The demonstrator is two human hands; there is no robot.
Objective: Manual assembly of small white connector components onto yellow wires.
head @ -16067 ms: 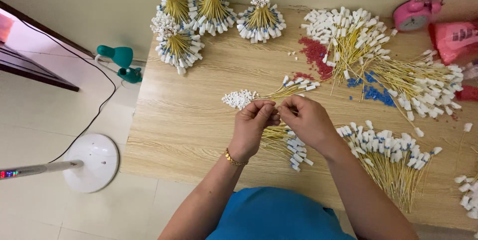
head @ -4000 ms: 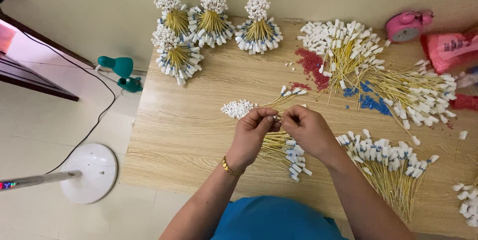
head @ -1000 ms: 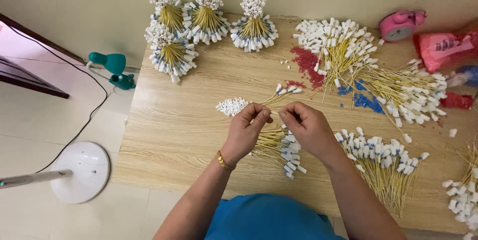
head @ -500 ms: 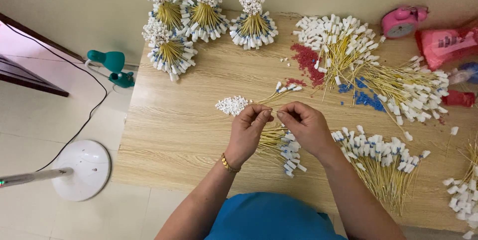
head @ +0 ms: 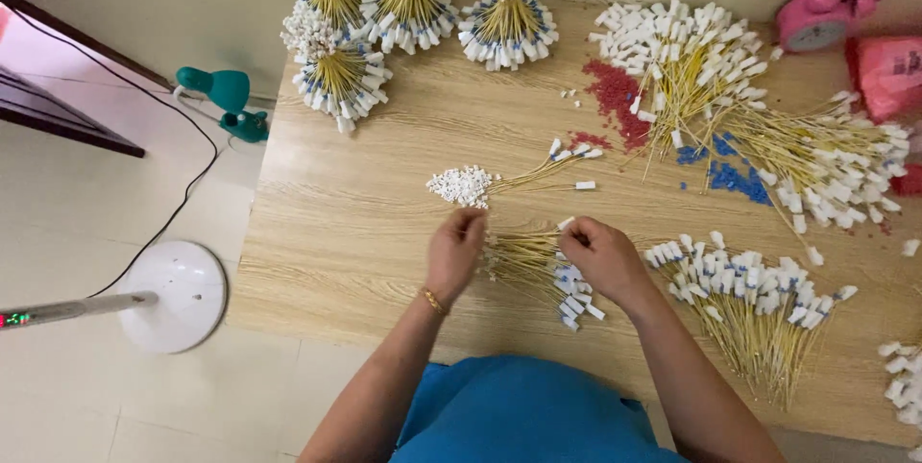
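Change: both hands have dropped from mid-air onto the worktop (head: 346,232).
Left hand (head: 453,254): pinching the yellow cable bundle (head: 523,259).
Right hand (head: 600,256): pinching one white cable end (head: 566,224).

One view only — your head cam looks steeply down at the wooden table (head: 384,232), fairly near, with both your forearms entering from the bottom edge.

Bright, even indoor light; soft shadows; slight motion blur on hands (head: 528,256); mild edge distortion.

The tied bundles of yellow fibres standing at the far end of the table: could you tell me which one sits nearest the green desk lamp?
The front-left bundle; the other three stand behind it along the wall.
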